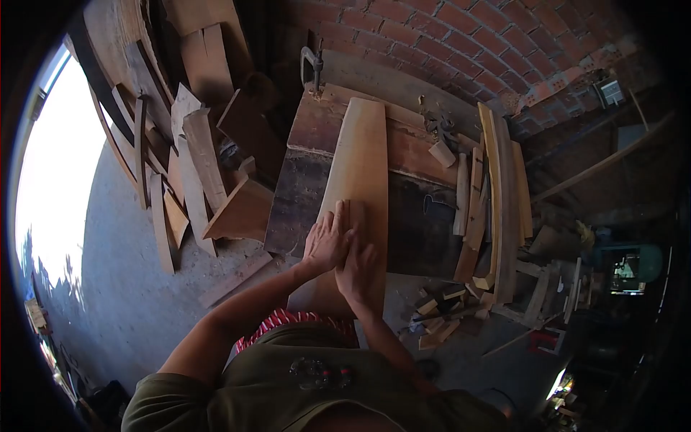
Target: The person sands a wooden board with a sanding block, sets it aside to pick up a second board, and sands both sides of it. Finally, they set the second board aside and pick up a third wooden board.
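Observation:
A long, pale wooden board [363, 151] lies lengthwise on the dark workbench [299, 194], its near end close to my body. My left hand [327, 241] and my right hand [355, 263] are side by side and touching over the board's middle. Both are wrapped round a small wooden block [353, 214] that rests on the board. The block's far end shows beyond my fingers; the rest of it is hidden under them.
A metal clamp [312, 68] stands at the bench's back left. Leaning boards [198, 144] crowd the left side. Long planks [504, 209] lie along the bench's right side, with offcuts [435, 324] on the floor. Behind rises a brick wall [461, 43].

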A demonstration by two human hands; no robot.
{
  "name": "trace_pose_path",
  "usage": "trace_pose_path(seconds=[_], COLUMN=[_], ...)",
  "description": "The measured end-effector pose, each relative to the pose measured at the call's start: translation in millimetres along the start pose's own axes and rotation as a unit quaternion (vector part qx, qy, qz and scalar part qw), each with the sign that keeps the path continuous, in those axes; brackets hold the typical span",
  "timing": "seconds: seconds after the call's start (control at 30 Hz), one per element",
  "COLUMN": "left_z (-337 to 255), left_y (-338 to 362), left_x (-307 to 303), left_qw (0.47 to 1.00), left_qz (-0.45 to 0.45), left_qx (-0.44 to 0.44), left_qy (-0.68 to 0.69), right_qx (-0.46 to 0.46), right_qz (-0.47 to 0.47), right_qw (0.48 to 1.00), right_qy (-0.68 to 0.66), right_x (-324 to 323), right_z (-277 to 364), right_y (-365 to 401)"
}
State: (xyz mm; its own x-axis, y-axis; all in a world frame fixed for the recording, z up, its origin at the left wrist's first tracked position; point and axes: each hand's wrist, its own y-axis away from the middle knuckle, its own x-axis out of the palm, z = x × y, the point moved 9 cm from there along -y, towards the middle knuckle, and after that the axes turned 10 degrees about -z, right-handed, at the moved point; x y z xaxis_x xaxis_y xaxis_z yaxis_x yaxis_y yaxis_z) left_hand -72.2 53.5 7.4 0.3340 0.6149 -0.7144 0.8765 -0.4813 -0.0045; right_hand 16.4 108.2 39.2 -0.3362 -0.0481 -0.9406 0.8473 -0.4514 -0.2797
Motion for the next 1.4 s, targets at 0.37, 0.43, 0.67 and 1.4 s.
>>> trace_pose_path(seconds=[0.37,0.43,0.67,1.4], left_z=[24,25,53,1], left_y=[-121,-176,-376,-18], left_x=[3,0,1,29], left_qw=[0.998,0.997,0.994,0.998], left_qz=[-0.028,-0.061,-0.097,0.044], left_qx=[-0.049,-0.034,-0.002,-0.018], left_qy=[-0.030,-0.044,-0.050,-0.049], right_qx=[-0.041,-0.045,-0.015,0.000], right_qz=[0.020,0.003,-0.093,0.056], right_qw=[0.999,0.999,0.995,0.998], right_qy=[-0.009,-0.018,-0.036,-0.003], right_x=[51,65,112,15], right_z=[10,7,9,-13], right_y=[-126,-177,-347,-26])
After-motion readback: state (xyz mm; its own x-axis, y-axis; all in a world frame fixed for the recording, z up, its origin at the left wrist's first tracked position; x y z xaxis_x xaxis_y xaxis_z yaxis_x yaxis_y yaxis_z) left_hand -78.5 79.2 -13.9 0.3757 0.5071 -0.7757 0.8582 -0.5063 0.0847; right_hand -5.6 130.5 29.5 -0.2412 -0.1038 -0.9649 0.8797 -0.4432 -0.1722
